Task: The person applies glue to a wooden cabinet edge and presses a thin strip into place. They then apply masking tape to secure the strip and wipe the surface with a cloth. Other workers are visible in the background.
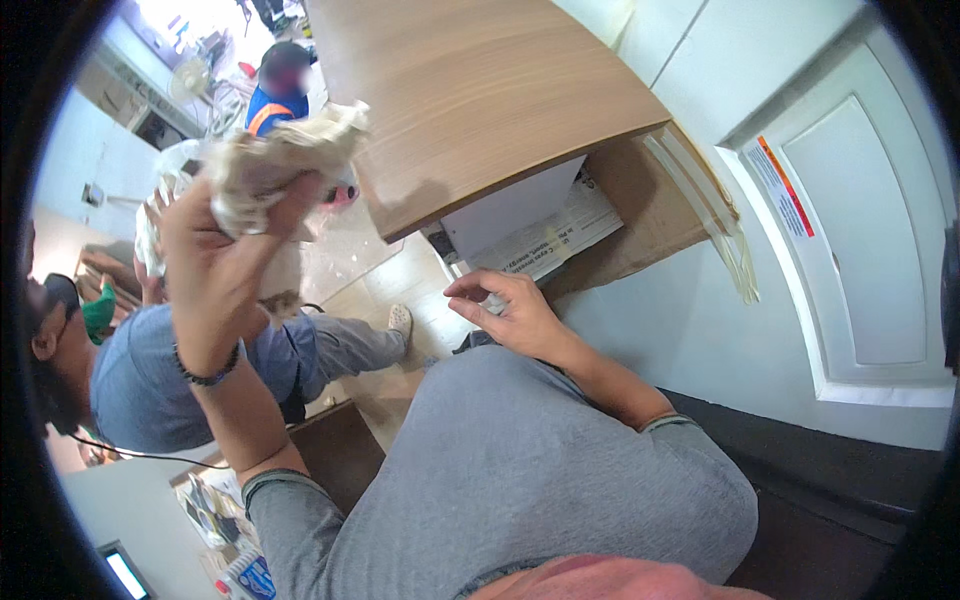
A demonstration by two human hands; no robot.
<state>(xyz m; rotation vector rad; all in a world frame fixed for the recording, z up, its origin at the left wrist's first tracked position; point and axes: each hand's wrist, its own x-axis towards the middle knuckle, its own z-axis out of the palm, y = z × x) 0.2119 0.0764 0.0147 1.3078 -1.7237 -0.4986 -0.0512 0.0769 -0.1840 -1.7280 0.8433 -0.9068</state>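
My left hand (225, 240) is raised at the upper left, its fingers closed around a crumpled off-white cloth (285, 165). Motion blurs the hand and the cloth a little. A dark beaded bracelet (208, 372) circles that wrist. In front of my body, my right hand (515, 315) hovers below the front edge of a wood-grain tabletop (490, 90). Its fingers are loosely curled, with thumb and forefinger apart. A small whitish patch shows between them; I cannot tell whether it is a thing or background.
Beneath the tabletop lie printed newspaper (570, 235) and brown cardboard (640, 215). Pale strips (735, 260) hang beside it. A white panelled door (850, 230) is at the right. Close on my left sits a co-worker in a grey-blue shirt (150, 385); another person in blue (275, 105) is farther off.
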